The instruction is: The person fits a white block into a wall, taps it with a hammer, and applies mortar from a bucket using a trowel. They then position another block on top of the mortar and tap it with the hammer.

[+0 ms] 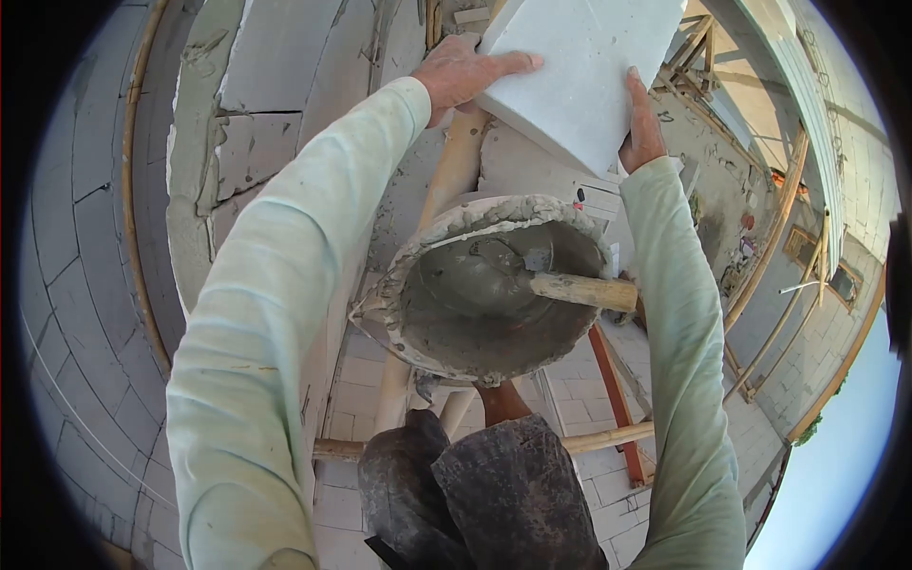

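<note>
Beyond the bucket [541, 206], the left hand [461, 78] and right hand [643, 131] are gripping a block [584, 81]. Even two-sided pressure should be steadying it.

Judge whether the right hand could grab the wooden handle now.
Probably not without letting go: the right hand holds the white block, though the wooden handle juts freely over the bucket's rim.

Held tilted between bare left hand [475, 76] and bare right hand [641, 131]: smooth white rectangular block [584, 81], with 1 broad face toward the camera, cut off at top
</note>
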{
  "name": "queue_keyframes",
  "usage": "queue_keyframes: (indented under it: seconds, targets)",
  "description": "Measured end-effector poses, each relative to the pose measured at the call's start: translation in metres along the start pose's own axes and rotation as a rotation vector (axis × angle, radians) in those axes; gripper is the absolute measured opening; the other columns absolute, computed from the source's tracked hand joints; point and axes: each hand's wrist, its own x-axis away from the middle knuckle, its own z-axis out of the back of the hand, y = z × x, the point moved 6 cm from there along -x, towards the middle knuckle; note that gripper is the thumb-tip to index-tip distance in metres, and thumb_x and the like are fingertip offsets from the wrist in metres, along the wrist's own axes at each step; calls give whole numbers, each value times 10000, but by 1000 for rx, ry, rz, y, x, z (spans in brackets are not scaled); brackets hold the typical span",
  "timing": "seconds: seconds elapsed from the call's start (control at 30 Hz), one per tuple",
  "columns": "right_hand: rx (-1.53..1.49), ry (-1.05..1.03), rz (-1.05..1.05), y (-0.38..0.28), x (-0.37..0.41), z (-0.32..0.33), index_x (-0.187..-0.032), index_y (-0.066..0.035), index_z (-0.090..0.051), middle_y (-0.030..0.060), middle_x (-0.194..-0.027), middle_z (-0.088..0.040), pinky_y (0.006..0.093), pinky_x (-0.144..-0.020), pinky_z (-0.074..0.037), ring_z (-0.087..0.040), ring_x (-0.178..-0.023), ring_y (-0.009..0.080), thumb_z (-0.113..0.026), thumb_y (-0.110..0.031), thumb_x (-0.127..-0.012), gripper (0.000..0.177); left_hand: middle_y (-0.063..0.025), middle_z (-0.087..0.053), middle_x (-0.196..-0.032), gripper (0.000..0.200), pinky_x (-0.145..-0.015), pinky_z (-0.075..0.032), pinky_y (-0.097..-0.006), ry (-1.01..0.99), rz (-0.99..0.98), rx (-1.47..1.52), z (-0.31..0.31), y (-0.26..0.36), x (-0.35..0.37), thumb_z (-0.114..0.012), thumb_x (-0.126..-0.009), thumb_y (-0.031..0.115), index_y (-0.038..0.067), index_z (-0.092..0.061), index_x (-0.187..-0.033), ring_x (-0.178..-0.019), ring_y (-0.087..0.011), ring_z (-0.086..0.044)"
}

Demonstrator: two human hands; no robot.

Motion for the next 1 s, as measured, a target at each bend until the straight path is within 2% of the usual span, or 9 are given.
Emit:
queue_keyframes:
  seconds: [0.13, 0.2, 0.23, 0.3, 0.43, 0.57, 0.7, 0.93, 1.0]
  targets:
    - [-160, -88, 34, -20, 14, -14, -1351, -2, -443, 134, -1271, -568, 365, -969, -476, -566, -1162, 253, -627, -453, -886, 673, -151, -640, -1097, 707, -877, -460, -419, -42, -82, -67, 14, 33, 9, -728, -736, 503, -1, -585, -1210, -1063, -263, -594]
    - [-320, -91, 42, -30, 23, -16, -1325, 0, -462, 138, -1249, -576, 363, -926, -504, -584, -1133, 248, -649, -402, -875, 631, -160, -587, -1272, 460, -835, -506, -406, -179, 51, -60, 17, 37, 5, -631, -893, 446, 134, -606, -1229, -1105, -290, -562]
    - [-314, -88, 55, -38, 24, -10, -1325, 0, -462, 138, -1249, -576, 363, -926, -504, -584, -1133, 248, -649, -402, -875, 631, -160, -587, -1272, 460, -835, -506, -406, -182, 38, -58, 10, 40, 6, -631, -893, 446, 134, -606, -1229, -1105, -290, -562]
    - [-132, -24, 53, -57, 27, 4, -1303, 3, -479, 146, -1206, -597, 362, -863, -535, -620, -1064, 246, -665, -353, -861, 597, -129, -628, -1038, 781, -762, -425, -332, -18, -97, -183, 1, 61, 20, -696, -719, 604, 7, -589, -1212, -1014, -208, -553]
    - [-109, -91, -12, -114, 46, 17, -1296, 10, -483, 164, -1137, -623, 345, -786, -554, -657, -966, 241, -668, -334, -851, 592, -108, -622, -1008, 763, -720, -409, -324, 15, -54, -52, -11, 107, 52, -695, -721, 595, 8, -597, -1201, -994, -203, -540]
    - [-32, -91, -21, -165, 84, 7, -1311, 26, -468, 166, -1137, -624, 331, -764, -558, -664, -943, 240, -663, -340, -851, 620, -96, -602, -1012, 718, -659, -377, -311, -63, 1, 121, -7, 158, 97, -685, -750, 551, 0, -594, -1200, -944, -184, -522]
    - [29, -15, -134, -175, 126, 13, -1297, 68, -474, 182, -1108, -638, 323, -743, -548, -668, -892, 247, -652, -358, -852, 641, -92, -602, -987, 691, -597, -368, -296, 32, 153, 198, -16, 152, 132, -680, -772, 506, -2, -575, -1229, -868, -165, -522]
    - [142, 43, -314, -168, 219, 31, -1182, 104, -561, 184, -988, -666, 310, -709, -525, -663, -855, 224, -647, -363, -837, 587, -107, -605, -1015, 718, -540, -423, -279, 30, 283, 344, -40, 137, 233, -665, -791, 490, -20, -530, -1278, -905, -174, -560]
    - [212, 27, -337, -181, 241, 27, -1167, 114, -566, 180, -959, -672, 303, -705, -522, -666, -841, 222, -635, -364, -845, 581, -111, -609, -1031, 699, -553, -450, -285, -53, 270, 379, -39, 145, 254, -654, -807, 481, -23, -530, -1275, -927, -173, -573]
